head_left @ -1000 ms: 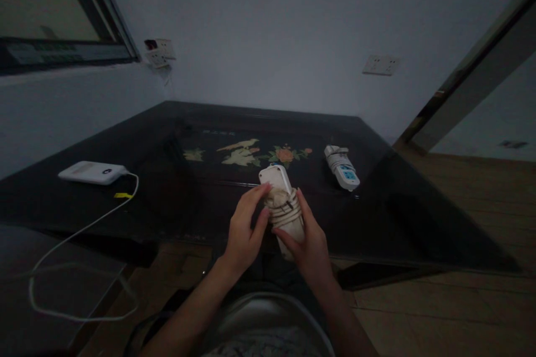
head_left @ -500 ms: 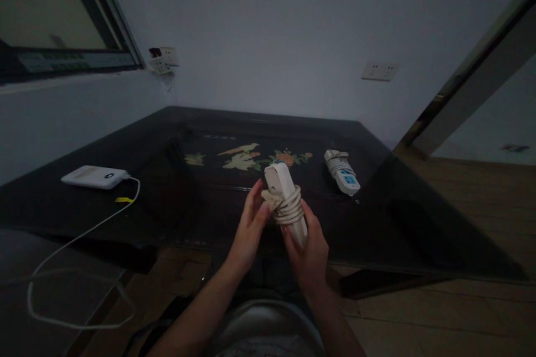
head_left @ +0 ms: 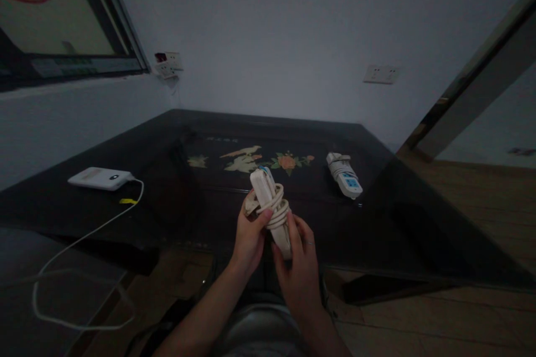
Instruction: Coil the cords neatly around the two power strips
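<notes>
The left hand (head_left: 248, 237) closes around a white power strip (head_left: 262, 185), its thumb pressed across the wound cord (head_left: 280, 211) and its other fingers out of sight behind. The right hand (head_left: 299, 256) pinches the lower end, thumb on the near side and fingertips against the loops. The strip is held up over the table's near edge, tilted, its far end toward eleven o'clock. Half a second ago its broad back faced the person more; now it has rolled so that a narrow side shows. That puts the coil's loops uppermost, within reach of both hands, while a pale piece, probably the plug (head_left: 251, 204), lies by the left fingers.

Beyond, at twelve o'clock, a bird-and-flower decoration (head_left: 242, 163) marks the dark table (head_left: 188, 212). A second power strip (head_left: 344, 175), likewise wrapped in its cord, rests at two o'clock. Between nine and ten lies what looks like a white power bank (head_left: 100, 178), trailing a white cable (head_left: 92, 230).
</notes>
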Available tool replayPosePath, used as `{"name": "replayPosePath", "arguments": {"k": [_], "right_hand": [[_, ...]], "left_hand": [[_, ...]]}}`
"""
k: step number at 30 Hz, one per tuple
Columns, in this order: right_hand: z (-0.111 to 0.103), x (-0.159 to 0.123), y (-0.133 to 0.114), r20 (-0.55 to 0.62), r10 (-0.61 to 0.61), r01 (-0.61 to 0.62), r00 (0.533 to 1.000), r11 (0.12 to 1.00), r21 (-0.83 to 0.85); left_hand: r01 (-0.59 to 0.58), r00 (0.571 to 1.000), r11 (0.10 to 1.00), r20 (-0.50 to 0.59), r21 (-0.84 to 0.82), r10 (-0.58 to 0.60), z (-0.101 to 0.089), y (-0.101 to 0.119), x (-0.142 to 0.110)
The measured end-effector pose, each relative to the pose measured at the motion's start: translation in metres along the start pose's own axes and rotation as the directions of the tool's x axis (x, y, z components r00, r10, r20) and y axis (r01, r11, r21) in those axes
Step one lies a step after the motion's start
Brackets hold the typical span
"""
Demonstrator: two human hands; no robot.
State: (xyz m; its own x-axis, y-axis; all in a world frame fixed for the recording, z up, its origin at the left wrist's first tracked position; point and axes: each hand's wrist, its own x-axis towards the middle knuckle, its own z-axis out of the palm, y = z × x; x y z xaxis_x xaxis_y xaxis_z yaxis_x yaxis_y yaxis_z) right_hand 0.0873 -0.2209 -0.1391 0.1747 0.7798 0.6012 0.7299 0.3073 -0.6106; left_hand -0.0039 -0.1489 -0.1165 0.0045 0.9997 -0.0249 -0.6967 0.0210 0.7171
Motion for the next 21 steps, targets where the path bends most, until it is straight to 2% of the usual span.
{"name": "replayPosePath", "arguments": {"k": [2,4,6,7,9,10,12,15,21], "right_hand": [[-0.008,-0.001,0.006,-0.012,0.083,-0.082,0.996,0.992,0.095],[-0.015,0.0,0.014,0.053,0.202,-0.209,0.978,0.942,0.263],[-0.019,0.002,0.02,0.247,0.268,-0.358,0.931,0.802,0.479],[-0.019,0.002,0.022,0.344,0.258,-0.418,0.903,0.713,0.563],[-0.018,0.003,0.023,0.43,0.213,-0.465,0.877,0.6,0.651],[-0.017,0.003,0.023,0.418,0.206,-0.453,0.885,0.593,0.665],[-0.014,0.003,0.022,0.347,0.22,-0.404,0.912,0.636,0.658],[-0.011,0.003,0.021,0.281,0.243,-0.368,0.928,0.709,0.601],[-0.012,0.005,0.021,0.285,0.232,-0.35,0.93,0.796,0.494]], "left_hand": [[0.06,0.998,0.998,0.004,-0.02,-0.06,-0.004,0.001,0.001],[0.115,0.993,0.993,0.023,-0.031,-0.114,-0.006,0.002,0.001],[0.156,0.985,0.987,0.079,-0.032,-0.153,-0.006,0.003,0.0],[0.179,0.978,0.983,0.116,-0.024,-0.175,-0.006,0.004,-0.001],[0.229,0.957,0.974,0.181,0.001,-0.225,-0.005,0.005,-0.003],[0.249,0.948,0.968,0.202,0.015,-0.247,-0.005,0.006,-0.003],[0.268,0.935,0.963,0.23,0.041,-0.27,-0.005,0.006,-0.003],[0.23,0.939,0.972,0.251,0.057,-0.237,-0.007,0.007,0.0],[0.166,0.96,0.98,0.209,0.114,-0.187,-0.005,0.009,0.006]]}}
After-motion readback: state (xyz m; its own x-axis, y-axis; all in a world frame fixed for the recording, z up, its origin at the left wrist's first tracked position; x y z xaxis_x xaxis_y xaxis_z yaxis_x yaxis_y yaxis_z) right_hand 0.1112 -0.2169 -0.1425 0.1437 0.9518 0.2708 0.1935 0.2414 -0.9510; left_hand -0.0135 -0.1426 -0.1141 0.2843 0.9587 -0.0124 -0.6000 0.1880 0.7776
